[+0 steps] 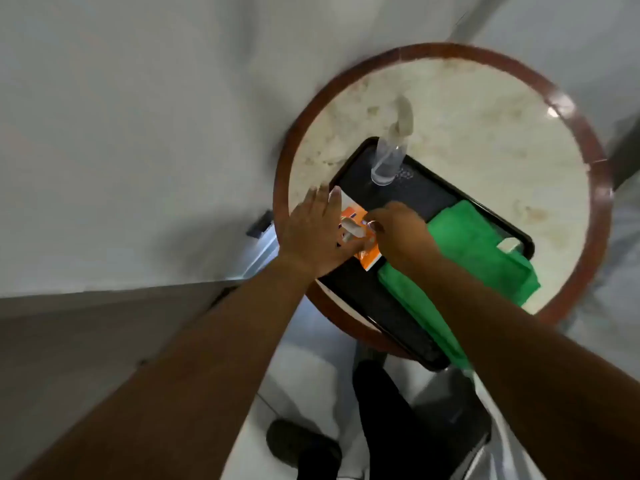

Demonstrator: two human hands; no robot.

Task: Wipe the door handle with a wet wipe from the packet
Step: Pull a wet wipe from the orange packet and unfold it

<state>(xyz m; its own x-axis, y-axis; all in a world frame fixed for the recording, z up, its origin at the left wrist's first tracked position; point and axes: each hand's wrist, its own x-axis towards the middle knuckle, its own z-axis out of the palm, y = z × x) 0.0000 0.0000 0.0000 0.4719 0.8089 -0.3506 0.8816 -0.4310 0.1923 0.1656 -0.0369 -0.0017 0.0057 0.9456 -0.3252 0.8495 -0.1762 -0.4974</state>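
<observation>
An orange and white wet wipe packet [356, 216] lies at the left end of a black tray [426, 195] on a round table. My left hand [315, 237] rests flat on the packet with its fingers spread, pressing it down. My right hand [398, 230] is at the packet's top, its fingertips pinched on a pale flap or wipe [351, 227] there; blur hides which. No door handle is in view.
A clear spray bottle [389, 157] stands at the tray's far end. A folded green cloth [478, 251] fills the tray's right side. The table has a marble top [467, 109] and a brown rim. A wall is on the left; my leg and shoe are below.
</observation>
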